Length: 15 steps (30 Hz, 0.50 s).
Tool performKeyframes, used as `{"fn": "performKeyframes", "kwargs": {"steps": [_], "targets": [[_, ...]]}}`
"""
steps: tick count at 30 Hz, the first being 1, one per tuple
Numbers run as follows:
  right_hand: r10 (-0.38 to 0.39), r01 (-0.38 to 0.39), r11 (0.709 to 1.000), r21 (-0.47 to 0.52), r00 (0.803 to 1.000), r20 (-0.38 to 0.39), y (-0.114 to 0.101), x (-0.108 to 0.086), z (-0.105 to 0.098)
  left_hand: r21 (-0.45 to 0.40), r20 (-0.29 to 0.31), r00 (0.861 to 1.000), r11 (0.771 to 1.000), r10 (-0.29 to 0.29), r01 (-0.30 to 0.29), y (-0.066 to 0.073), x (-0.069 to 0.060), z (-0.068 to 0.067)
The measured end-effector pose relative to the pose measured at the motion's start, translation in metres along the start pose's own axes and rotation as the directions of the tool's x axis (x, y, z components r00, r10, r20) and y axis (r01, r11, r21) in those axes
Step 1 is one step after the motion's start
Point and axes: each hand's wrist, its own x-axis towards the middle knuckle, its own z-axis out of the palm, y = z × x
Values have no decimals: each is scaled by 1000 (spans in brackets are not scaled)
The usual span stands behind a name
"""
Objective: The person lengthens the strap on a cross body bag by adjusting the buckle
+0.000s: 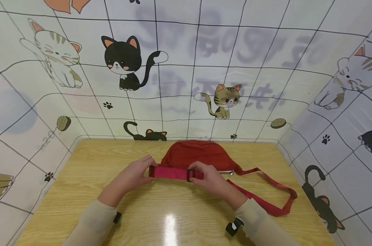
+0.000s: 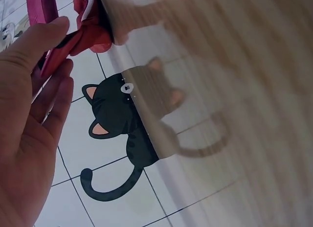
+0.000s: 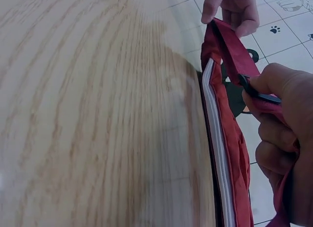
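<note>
A red waist bag (image 1: 195, 153) lies on the table near the wall, its white zipper (image 3: 217, 148) seen along the edge in the right wrist view. In front of it a magenta-red strap (image 1: 170, 173) is stretched between both hands. My left hand (image 1: 137, 172) pinches the strap's left end, where it meets the bag, between thumb and fingers. At the other end, my right hand (image 1: 209, 177) grips the strap at a black slider buckle (image 1: 190, 175). Its lower fingers are curled in the right wrist view. The loose strap (image 1: 278, 186) loops out to the right.
The wooden table (image 1: 136, 218) ends at a wall covering (image 1: 180, 78) printed with cats and grid lines, which also rises on both sides. A metal zipper pull (image 1: 231, 173) hangs at the bag's right end. Black devices (image 1: 234, 226) sit at the wrists.
</note>
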Motion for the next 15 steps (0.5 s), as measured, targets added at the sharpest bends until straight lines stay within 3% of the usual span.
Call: {"fn": "performKeyframes", "kwargs": {"steps": [3, 7, 10, 15], "targets": [[17, -17, 1000, -20, 1000, 15, -1, 2, 4, 73, 1, 1000, 997, 25, -25, -1, 1, 0], [28, -26, 999, -46, 999, 37, -8, 3, 18, 135, -1, 1000, 991, -1, 1, -5, 0, 0], [2, 2, 998, -63, 999, 52, -15, 6, 32, 146, -7, 1000, 989, -20, 20, -9, -2, -3], [-60, 64, 996, -55, 995, 83, -26, 12, 57, 147, -37, 999, 989, 1, 5, -20, -7, -7]]}}
